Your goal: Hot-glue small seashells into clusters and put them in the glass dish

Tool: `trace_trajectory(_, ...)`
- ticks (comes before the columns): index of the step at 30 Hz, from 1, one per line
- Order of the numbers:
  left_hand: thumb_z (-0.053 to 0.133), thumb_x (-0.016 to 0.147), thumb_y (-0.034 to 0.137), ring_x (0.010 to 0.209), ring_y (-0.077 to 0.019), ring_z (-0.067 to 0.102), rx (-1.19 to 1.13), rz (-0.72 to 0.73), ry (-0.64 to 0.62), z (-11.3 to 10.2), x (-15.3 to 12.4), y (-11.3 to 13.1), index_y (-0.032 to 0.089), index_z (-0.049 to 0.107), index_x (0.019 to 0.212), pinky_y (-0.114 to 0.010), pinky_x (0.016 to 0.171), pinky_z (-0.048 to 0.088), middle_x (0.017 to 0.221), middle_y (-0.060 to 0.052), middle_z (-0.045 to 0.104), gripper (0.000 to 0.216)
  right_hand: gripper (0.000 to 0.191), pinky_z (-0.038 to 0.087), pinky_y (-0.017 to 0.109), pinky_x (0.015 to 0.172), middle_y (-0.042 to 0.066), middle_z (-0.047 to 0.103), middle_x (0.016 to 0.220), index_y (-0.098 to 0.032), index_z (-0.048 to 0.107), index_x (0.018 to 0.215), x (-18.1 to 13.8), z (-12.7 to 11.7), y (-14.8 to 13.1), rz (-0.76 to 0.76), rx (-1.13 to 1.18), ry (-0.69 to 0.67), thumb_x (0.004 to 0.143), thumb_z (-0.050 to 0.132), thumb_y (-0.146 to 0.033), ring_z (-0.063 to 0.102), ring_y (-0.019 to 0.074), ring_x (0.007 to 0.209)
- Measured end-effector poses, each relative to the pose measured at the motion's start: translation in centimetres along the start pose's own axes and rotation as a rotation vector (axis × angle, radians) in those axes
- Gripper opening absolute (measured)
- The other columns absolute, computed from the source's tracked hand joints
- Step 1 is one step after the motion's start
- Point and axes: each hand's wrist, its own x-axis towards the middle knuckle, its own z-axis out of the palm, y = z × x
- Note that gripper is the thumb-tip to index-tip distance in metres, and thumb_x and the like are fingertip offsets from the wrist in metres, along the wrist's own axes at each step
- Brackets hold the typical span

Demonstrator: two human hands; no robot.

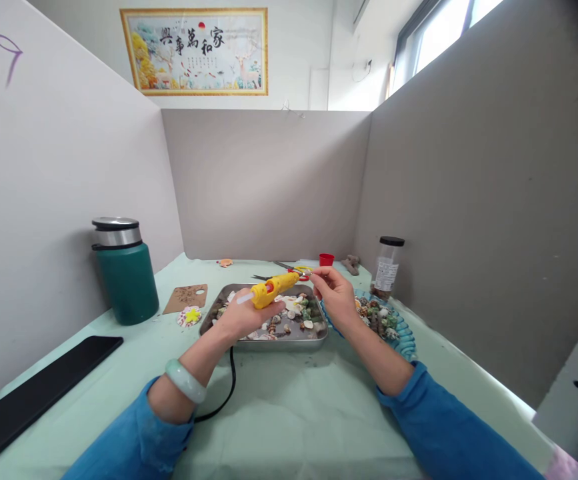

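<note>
Grey partition walls box in a counter (279,413) covered in pale green sheeting, with a framed picture high on the wall behind. Toward the back middle of the counter, the left hand (243,319) is wrapped round the grip of a yellow glue gun (271,291), held raised over a metal tray (289,341) of shells, its black cord (229,393) trailing toward the near edge. The right hand (336,293) is pinched closed at the gun's nozzle end; what it grips is too small to tell. The gun looks light, rigid plastic, best taken by the handle, since the tip likely runs hot. A green flask (125,273) stands by the left edge.
</note>
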Motion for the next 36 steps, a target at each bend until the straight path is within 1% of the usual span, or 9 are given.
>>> trace_trajectory(4,0.054,0.073,0.052,0.040,-0.0102,0.045,0.021,0.048,0.026,0.1,0.1,-0.5,0.021,0.050,0.059,-0.025,0.041,0.034,0.045,0.003,0.049,0.034,0.017,0.037,0.023,0.047,-0.003,0.055,0.061,-0.021,0.060,0.080,0.0,0.0,0.1,-0.009,-0.005,0.000,0.075,0.061,-0.037,0.046,0.0100,0.048)
trace_trajectory(9,0.053,0.073,0.055,0.045,-0.0123,0.049,0.056,0.021,0.039,0.1,0.3,-0.9,0.022,0.052,0.059,-0.026,0.042,0.035,0.047,0.002,0.050,0.036,0.018,0.037,0.023,0.047,-0.003,0.055,0.061,-0.021,0.060,0.080,0.1,-0.1,0.1,-0.010,-0.008,0.003,0.074,0.061,-0.038,0.047,0.0101,0.048)
trace_trajectory(13,0.054,0.072,0.055,0.050,-0.0138,0.051,0.053,-0.008,0.034,0.0,0.1,-0.4,0.022,0.055,0.062,-0.026,0.046,0.036,0.050,0.002,0.051,0.035,0.018,0.037,0.023,0.048,-0.003,0.055,0.060,-0.021,0.060,0.080,0.0,-0.1,-0.1,-0.007,-0.008,-0.001,0.074,0.061,-0.038,0.047,0.0102,0.049)
trace_trajectory(17,0.054,0.072,0.055,0.048,-0.0136,0.050,0.057,-0.023,0.034,-0.1,-0.1,0.1,0.022,0.052,0.058,-0.026,0.045,0.035,0.049,0.001,0.050,0.036,0.017,0.037,0.023,0.048,-0.004,0.054,0.059,-0.021,0.060,0.079,0.0,0.0,-0.1,-0.002,-0.012,-0.003,0.074,0.061,-0.037,0.047,0.0103,0.049)
trace_trajectory(20,0.053,0.073,0.053,0.051,-0.0153,0.051,0.085,-0.028,0.034,-0.2,0.0,0.1,0.022,0.049,0.055,-0.027,0.046,0.034,0.048,0.001,0.048,0.037,0.017,0.037,0.024,0.048,-0.004,0.054,0.059,-0.021,0.060,0.078,-0.1,0.0,-0.1,0.004,-0.014,-0.003,0.073,0.062,-0.037,0.048,0.0104,0.048)
trace_trajectory(24,0.053,0.073,0.050,0.056,-0.0174,0.053,0.079,-0.047,0.010,-0.2,0.1,0.0,0.022,0.052,0.058,-0.028,0.049,0.034,0.049,0.000,0.047,0.032,0.017,0.038,0.024,0.048,-0.004,0.054,0.059,-0.021,0.060,0.079,-0.1,-0.1,-0.1,0.001,-0.015,0.000,0.074,0.061,-0.037,0.048,0.0105,0.048)
trace_trajectory(31,0.055,0.070,0.052,0.047,-0.0133,0.046,0.015,-0.102,-0.002,-0.2,0.0,0.0,0.021,0.049,0.056,-0.027,0.048,0.034,0.046,0.002,0.046,0.035,0.016,0.037,0.023,0.047,-0.003,0.055,0.062,-0.020,0.060,0.079,-0.1,-0.1,-0.1,0.006,-0.011,-0.001,0.074,0.062,-0.035,0.048,0.0093,0.048)
trace_trajectory(36,0.057,0.069,0.049,0.047,-0.0130,0.045,0.015,-0.066,0.018,-0.1,0.1,-0.2,0.020,0.048,0.055,-0.026,0.047,0.033,0.045,0.002,0.046,0.033,0.017,0.038,0.023,0.047,-0.003,0.055,0.061,-0.021,0.059,0.079,0.0,-0.1,0.1,0.001,-0.014,-0.005,0.074,0.062,-0.036,0.048,0.0097,0.048)
